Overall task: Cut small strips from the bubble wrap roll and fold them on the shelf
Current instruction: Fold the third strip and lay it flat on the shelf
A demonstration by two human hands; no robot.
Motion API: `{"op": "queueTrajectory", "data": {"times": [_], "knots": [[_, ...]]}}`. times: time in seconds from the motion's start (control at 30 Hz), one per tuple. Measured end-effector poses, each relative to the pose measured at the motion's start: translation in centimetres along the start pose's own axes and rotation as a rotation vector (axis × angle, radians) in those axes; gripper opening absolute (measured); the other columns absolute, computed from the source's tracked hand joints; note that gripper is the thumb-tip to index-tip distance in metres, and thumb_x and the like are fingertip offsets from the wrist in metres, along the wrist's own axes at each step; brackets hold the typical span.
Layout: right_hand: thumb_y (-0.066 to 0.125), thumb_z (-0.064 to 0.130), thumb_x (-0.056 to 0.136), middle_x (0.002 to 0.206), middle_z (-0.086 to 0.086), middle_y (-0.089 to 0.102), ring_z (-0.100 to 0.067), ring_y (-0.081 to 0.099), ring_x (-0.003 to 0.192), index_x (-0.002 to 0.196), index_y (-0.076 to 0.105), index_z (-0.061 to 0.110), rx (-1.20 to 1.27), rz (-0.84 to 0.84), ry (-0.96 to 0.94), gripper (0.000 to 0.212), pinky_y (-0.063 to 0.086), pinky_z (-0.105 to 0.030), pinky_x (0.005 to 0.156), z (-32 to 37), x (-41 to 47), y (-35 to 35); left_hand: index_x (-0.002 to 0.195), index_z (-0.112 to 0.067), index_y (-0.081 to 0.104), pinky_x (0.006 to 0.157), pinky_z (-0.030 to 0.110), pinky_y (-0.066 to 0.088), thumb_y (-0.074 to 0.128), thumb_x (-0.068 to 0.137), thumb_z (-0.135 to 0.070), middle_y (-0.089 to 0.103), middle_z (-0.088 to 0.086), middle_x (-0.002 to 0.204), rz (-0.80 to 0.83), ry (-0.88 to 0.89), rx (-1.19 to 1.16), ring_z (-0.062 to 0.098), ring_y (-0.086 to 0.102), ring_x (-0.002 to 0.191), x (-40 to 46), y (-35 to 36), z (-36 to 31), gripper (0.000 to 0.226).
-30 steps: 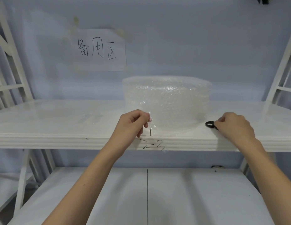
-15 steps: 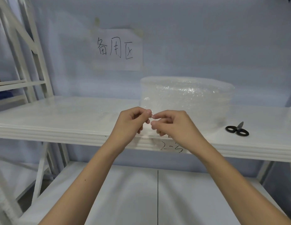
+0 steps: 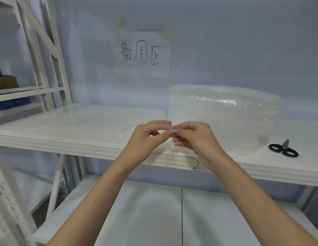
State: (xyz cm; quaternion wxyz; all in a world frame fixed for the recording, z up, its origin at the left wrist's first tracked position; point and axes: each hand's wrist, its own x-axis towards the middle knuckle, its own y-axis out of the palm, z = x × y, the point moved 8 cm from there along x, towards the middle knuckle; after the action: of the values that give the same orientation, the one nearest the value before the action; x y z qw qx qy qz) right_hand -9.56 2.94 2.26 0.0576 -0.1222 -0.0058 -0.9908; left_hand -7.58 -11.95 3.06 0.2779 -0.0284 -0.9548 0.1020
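A clear bubble wrap roll (image 3: 225,114) stands upright on the white shelf (image 3: 66,128), right of centre. My left hand (image 3: 147,137) and my right hand (image 3: 193,137) meet in front of the roll's left side, above the shelf's front edge. Both pinch a small clear bubble wrap strip (image 3: 172,139) between fingertips; it hangs a little below the fingers and is hard to make out. Black-handled scissors (image 3: 283,150) lie on the shelf to the right of the roll, apart from both hands.
A paper sign (image 3: 142,55) with handwriting is taped to the wall behind. Faint clear wrap pieces (image 3: 126,126) lie on the shelf left of the hands. A lower white shelf (image 3: 137,219) runs beneath. White rack uprights (image 3: 53,59) stand at left.
My right hand left the scissors on the shelf and came over to join my left hand on the strip. The camera view swung left, so the roll and scissors now sit further right.
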Motion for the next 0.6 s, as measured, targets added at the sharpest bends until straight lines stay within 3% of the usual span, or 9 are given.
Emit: {"op": "queueTrajectory", "data": {"times": [0.17,0.4,0.6], "knots": [[0.068,0.002,0.086,0.068,-0.009,0.07,-0.018,0.065,0.064,0.09,0.071,-0.002,0.055,-0.024,0.006,0.007,0.058,-0.022,0.063,-0.2,0.7,0.1,0.097,-0.026,0.08,0.074,0.022,0.048,0.069,0.089,-0.016,0.072,-0.013,0.114,0.001,-0.018,-0.005,0.009,0.056,0.072,0.1,-0.2,1.5,0.018],[0.067,0.002,0.085,0.076,-0.013,0.069,-0.015,0.065,0.062,0.087,0.071,0.002,0.07,-0.041,0.009,0.003,0.055,-0.019,0.06,-0.5,0.9,0.1,0.092,-0.023,0.079,0.07,0.024,0.054,0.057,0.094,-0.008,0.077,-0.012,0.093,-0.006,-0.062,-0.049,0.009,0.061,0.073,0.0,0.1,1.6,0.027],[0.069,0.007,0.085,0.081,-0.013,0.07,-0.02,0.067,0.07,0.092,0.07,0.0,0.16,-0.006,0.025,0.01,0.059,-0.025,0.071,-0.9,1.0,0.2,0.094,-0.017,0.077,0.084,0.039,0.056,0.064,0.092,-0.015,0.076,-0.004,0.089,-0.012,-0.055,-0.045,0.013,0.065,0.075,0.3,0.6,1.7,0.013]]}}
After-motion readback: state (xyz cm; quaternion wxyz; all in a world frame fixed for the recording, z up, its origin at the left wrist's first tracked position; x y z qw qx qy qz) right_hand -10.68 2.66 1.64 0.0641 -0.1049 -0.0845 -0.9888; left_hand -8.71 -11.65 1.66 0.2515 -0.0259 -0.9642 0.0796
